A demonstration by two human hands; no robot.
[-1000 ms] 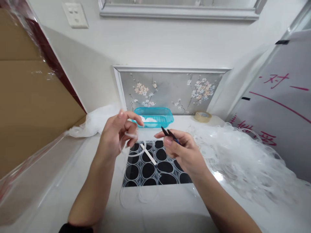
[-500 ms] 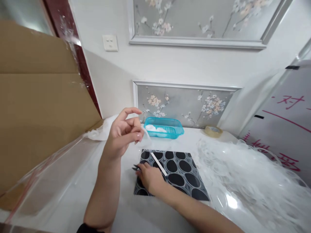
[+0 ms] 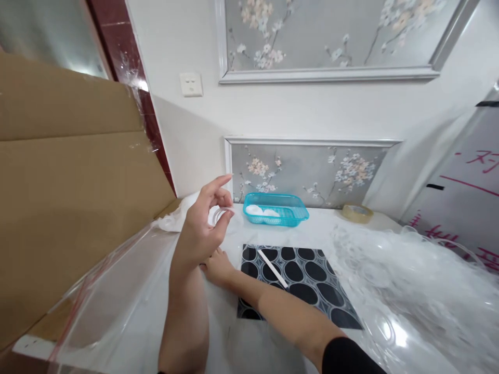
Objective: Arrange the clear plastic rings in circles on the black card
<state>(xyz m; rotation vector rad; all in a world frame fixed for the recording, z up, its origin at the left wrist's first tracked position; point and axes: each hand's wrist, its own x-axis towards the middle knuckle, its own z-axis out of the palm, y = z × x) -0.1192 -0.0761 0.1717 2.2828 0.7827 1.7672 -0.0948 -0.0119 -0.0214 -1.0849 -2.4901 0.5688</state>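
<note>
My left hand [image 3: 208,221] is raised above the table, with a thin clear plastic ring [image 3: 223,211] pinched between thumb and fingers. Lower down, my right hand [image 3: 219,267] reaches across behind my left wrist, close to the tabletop. Its fingers are partly hidden there; a small dark bit of a black pointed tool [image 3: 202,266] shows at the fingertips. Under my right forearm lies a black mat with grey-ringed ovals [image 3: 306,293]. A white strip [image 3: 273,269] rests slantwise on that mat.
Behind the mat stands a blue plastic basket [image 3: 298,214] containing white round pieces [image 3: 262,211]. A tape roll [image 3: 357,213] sits at the back right. Clear plastic rings [image 3: 413,280] are heaped on the right. To the left are cardboard [image 3: 74,208] and clear plastic sheeting [image 3: 113,280].
My right hand has moved left off the mat to behind my left wrist, with the black tool. The ring in my left hand shows more clearly. The view has shifted slightly left.
</note>
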